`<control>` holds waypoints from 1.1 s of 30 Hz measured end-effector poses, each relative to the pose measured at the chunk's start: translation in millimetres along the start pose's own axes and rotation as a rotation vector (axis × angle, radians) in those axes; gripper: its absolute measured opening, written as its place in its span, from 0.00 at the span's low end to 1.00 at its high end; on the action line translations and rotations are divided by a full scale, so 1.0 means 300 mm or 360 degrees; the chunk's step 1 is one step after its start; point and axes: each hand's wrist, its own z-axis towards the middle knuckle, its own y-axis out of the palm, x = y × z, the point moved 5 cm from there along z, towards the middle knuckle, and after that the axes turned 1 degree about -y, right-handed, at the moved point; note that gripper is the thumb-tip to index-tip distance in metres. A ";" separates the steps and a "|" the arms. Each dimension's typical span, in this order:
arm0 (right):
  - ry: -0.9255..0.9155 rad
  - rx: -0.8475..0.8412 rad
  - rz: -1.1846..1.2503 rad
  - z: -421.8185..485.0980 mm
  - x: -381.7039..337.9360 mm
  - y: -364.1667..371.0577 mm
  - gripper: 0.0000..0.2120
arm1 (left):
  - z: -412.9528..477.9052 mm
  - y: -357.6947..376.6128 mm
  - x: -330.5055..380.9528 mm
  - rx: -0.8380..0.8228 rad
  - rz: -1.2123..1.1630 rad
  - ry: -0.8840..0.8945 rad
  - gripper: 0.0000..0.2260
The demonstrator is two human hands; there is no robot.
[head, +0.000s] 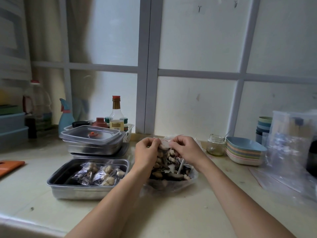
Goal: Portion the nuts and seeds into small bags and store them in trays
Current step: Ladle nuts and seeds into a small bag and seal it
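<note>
Both hands pinch the zip edge of a filled small bag [165, 149], left hand [147, 152] and right hand [186, 150] curled onto it, above the loose nuts [173, 176]. Sealing seems underway; next it belongs in the tray [77, 192] at nine o'clock

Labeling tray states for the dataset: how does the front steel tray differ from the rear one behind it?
The front tray is uncovered and holds filled bags; the rear tray wears a clear lid, contents hidden. The front tray sits directly on the counter; the rear tray is stacked on another flat piece beneath. Both are rectangular steel trays.
</note>
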 end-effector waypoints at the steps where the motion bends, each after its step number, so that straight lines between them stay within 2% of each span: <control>1: 0.0019 -0.0004 0.0021 0.000 0.002 -0.003 0.10 | -0.001 -0.001 0.000 0.0002 -0.0033 -0.0013 0.11; 7: 0.0076 -0.0068 0.0085 0.003 -0.001 0.006 0.08 | -0.007 -0.010 -0.005 0.0042 -0.0164 -0.0099 0.11; 10: 0.0101 -0.0014 0.0067 0.007 0.011 -0.004 0.08 | -0.016 0.007 0.014 -0.0124 -0.0010 -0.0008 0.10; 13: 0.0108 0.0081 0.0069 0.009 0.034 -0.038 0.06 | -0.045 0.045 0.024 -0.0472 0.0151 0.0237 0.26; 14: 0.0110 0.0095 0.0082 0.008 0.040 -0.048 0.05 | -0.049 0.056 0.020 -0.0525 0.0260 0.0352 0.29; 18: 0.0064 0.0114 0.0122 0.001 0.035 -0.062 0.02 | -0.018 0.064 0.001 -0.0408 0.0636 0.0572 0.21; 20: -0.0031 0.0127 0.0069 0.001 0.022 -0.064 0.06 | -0.002 0.057 -0.007 -0.0380 0.0639 0.0543 0.18; 23: -0.0152 0.0095 -0.0131 -0.005 -0.003 -0.057 0.09 | 0.014 0.046 -0.029 -0.0331 0.0577 0.0464 0.20; 27: -0.0063 -0.0043 -0.0160 -0.010 -0.004 -0.036 0.13 | 0.019 0.026 -0.027 -0.0247 0.0454 0.0404 0.21; 29: -0.0067 -0.0261 -0.0127 -0.015 -0.005 -0.020 0.12 | 0.014 0.011 -0.017 -0.0167 0.0415 0.0383 0.20; 31: -0.0088 -0.0536 -0.0215 -0.026 -0.004 0.002 0.20 | 0.013 -0.005 -0.006 -0.0072 0.0472 0.0411 0.16; 33: -0.0091 -0.0669 -0.0314 -0.043 -0.014 0.022 0.28 | 0.008 -0.012 0.000 -0.0064 0.0428 0.0384 0.10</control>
